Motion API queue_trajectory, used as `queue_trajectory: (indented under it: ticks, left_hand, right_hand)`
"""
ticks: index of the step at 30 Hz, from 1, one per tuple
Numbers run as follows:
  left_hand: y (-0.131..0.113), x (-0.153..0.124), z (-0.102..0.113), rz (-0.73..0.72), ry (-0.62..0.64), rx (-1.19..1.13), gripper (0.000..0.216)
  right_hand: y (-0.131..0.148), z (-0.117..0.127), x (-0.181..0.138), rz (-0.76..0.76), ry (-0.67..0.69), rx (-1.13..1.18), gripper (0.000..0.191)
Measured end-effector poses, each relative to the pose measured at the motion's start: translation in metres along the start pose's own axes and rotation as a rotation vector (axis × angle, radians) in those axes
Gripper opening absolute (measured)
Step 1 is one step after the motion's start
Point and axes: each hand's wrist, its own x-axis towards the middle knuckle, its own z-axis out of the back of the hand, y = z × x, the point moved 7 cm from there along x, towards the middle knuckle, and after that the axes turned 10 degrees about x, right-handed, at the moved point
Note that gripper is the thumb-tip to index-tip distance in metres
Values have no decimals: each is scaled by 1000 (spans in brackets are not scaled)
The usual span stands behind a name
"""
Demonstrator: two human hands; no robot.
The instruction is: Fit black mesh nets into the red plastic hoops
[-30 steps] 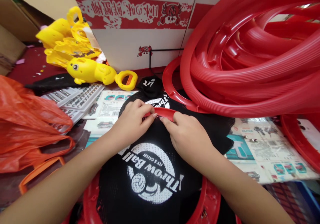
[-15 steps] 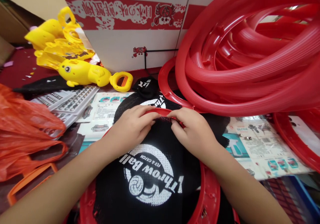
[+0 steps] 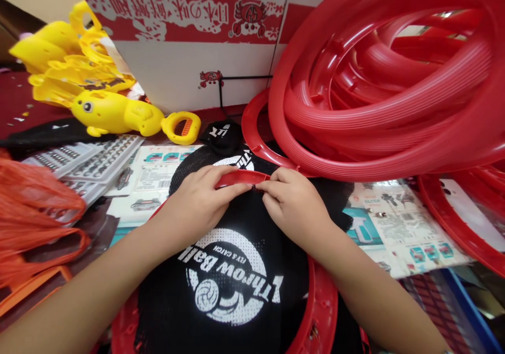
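Note:
A black mesh cloth (image 3: 165, 301) with a white "Throw Ball" print lies over a red plastic ring (image 3: 323, 306). At the ring's far rim, my left hand (image 3: 201, 196) is closed, thumb stretched along the mesh edge and fingers over the rim. My right hand (image 3: 294, 201) pinches the same mesh edge, its fingertips almost meeting the left thumb. Between the hands a stretch of bare red rim shows above the cloth. The undersides of the fingers are hidden.
Large red rings (image 3: 379, 114) are piled at the right. Yellow toy parts (image 3: 118, 112) lie at the back left, near plastic trays of small round pieces (image 3: 106, 159) and an orange bag (image 3: 35, 212). A white and red carton (image 3: 173, 59) stands behind. Printed cardboard (image 3: 410, 228) covers the tabletop.
My fingertips have come closer together at the mesh edge, and more red rim shows between my hands. The whole scene has shifted slightly left in view.

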Motion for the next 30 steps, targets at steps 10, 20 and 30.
queue_trajectory:
  ticks: [10, 20, 30]
  left_hand:
    - [2, 0, -5, 3, 43, -15, 40]
    - [32, -4, 1, 88, 250, -149, 42]
    - [68, -22, 19, 299, 330, 111, 63]
  right_hand:
    - [6, -2, -3, 39, 63, -142, 27]
    - [16, 18, -10, 21, 161, 5, 15]
    - [25, -1, -17, 96, 255, -285, 26]
